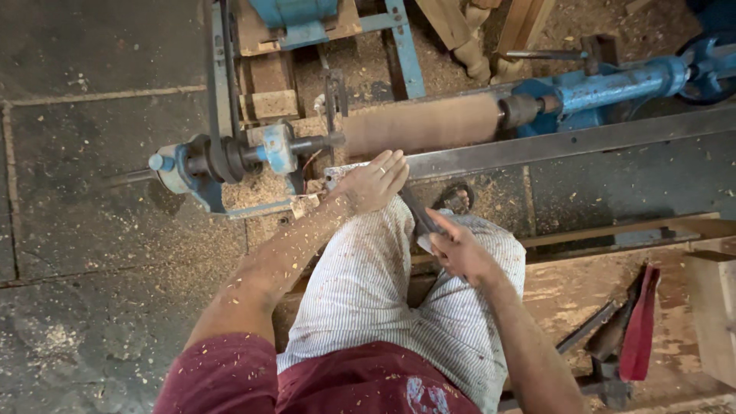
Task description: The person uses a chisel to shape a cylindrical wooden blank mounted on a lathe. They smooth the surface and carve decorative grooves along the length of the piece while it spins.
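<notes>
Your left hand [376, 182] is lying flat on the long steel tool rest [552, 143], fingers pressed together and pointing up-right, pinning down the tip of a dark turning chisel [418, 217]. Your right hand [458, 251] is curling its fingers around the handle above your striped trouser leg [368, 284]. The chisel is running diagonally, tip toward the wooden cylinder [422, 123], which is lying left to right between the blue headstock [230, 157] and blue tailstock [613, 84]. Red-handled tools [640, 322] are lying at the right.
</notes>
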